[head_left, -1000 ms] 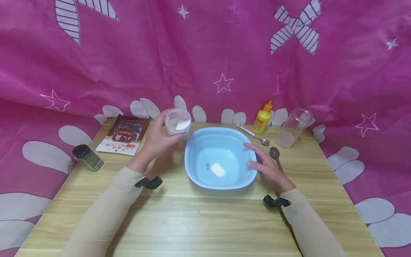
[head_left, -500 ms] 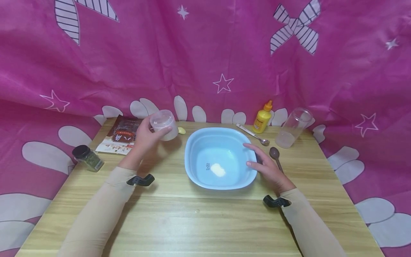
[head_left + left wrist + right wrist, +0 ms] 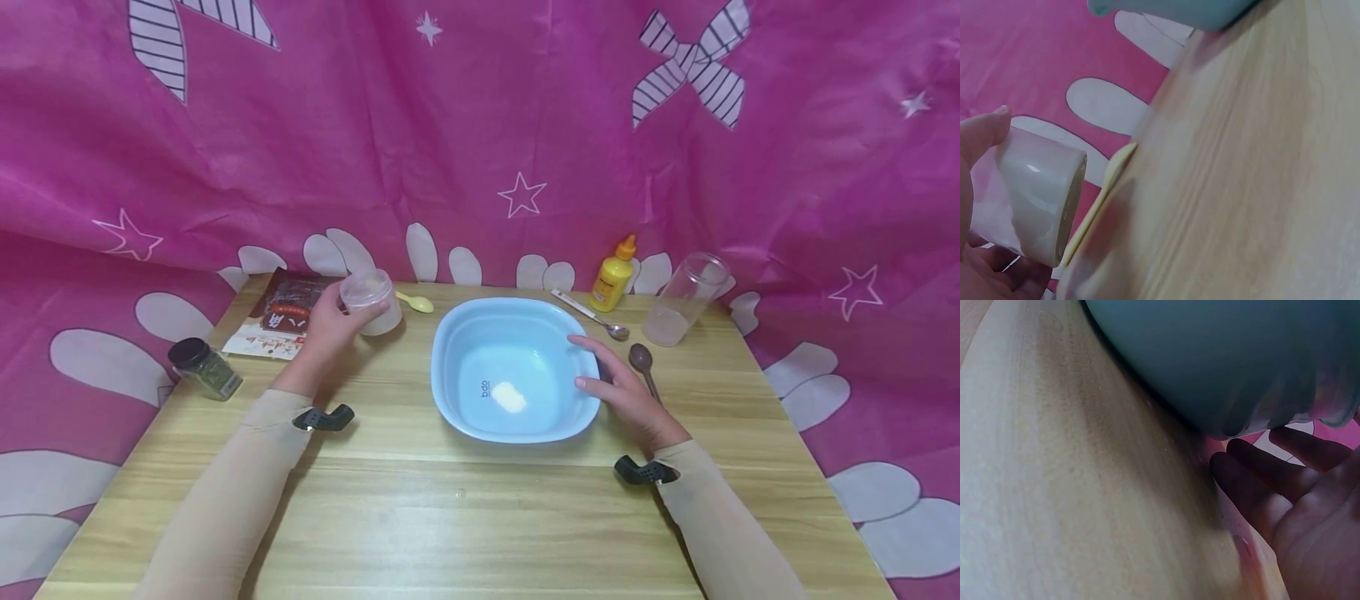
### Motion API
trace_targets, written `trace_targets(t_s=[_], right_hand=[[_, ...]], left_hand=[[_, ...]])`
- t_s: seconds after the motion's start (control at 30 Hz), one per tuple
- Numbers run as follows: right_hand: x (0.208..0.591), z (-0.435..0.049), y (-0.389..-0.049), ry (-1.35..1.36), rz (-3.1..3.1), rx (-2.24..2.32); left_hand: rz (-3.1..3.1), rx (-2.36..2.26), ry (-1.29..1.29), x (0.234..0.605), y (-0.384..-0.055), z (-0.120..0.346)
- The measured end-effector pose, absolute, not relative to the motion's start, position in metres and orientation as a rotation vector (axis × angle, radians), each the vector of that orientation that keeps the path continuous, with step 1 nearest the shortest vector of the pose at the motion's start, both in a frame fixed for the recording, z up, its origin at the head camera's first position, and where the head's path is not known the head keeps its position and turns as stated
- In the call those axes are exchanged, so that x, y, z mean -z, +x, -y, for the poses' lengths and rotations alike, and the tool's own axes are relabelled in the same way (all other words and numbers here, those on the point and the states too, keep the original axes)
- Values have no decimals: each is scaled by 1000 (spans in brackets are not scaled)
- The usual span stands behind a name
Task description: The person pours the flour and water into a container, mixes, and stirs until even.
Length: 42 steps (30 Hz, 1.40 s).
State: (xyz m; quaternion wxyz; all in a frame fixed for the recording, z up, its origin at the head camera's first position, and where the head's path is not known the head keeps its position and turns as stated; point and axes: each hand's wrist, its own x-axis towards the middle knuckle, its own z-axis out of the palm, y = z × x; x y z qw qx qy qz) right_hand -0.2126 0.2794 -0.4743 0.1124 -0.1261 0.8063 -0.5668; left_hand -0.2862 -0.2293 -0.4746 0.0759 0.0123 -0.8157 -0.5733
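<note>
My left hand (image 3: 328, 327) holds a clear plastic jar (image 3: 378, 315) of white powder by its side at the back left. In the left wrist view the jar (image 3: 1041, 194) tilts, its base close to the table; whether it touches the wood I cannot tell. Beside it lies a yellow spoon (image 3: 417, 303), its handle partly hidden by the jar. A light blue basin (image 3: 465, 417) stands mid-table with a patch of white powder (image 3: 509, 397) on its bottom. My right hand (image 3: 630, 396) grips its right rim, thumb and a finger over the edge, other fingers (image 3: 1260, 469) under the rim outside.
Left of the jar lie a brown and white packet (image 3: 262, 337) and a black-lidded spice jar (image 3: 206, 369). Behind and right of the basin are a metal spoon (image 3: 592, 315), a yellow bottle (image 3: 612, 279), a clear cup (image 3: 678, 308) with cloudy liquid, and a dark brown spoon (image 3: 642, 362).
My left hand has carried the jar leftward from beside the basin and lowered it toward the table, bringing the yellow spoon into view. The right hand and basin have stayed put.
</note>
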Motion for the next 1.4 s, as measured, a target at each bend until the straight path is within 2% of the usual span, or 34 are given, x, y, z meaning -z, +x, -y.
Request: trace_targets(t_s=[0.63, 1.4], right_hand=[[474, -282, -210, -391, -2377, 1658], [474, -280, -212, -388, -2361, 1662]], left_hand=[[2471, 1623, -14, 491, -289, 231], [2474, 1592, -44, 494, -288, 233]])
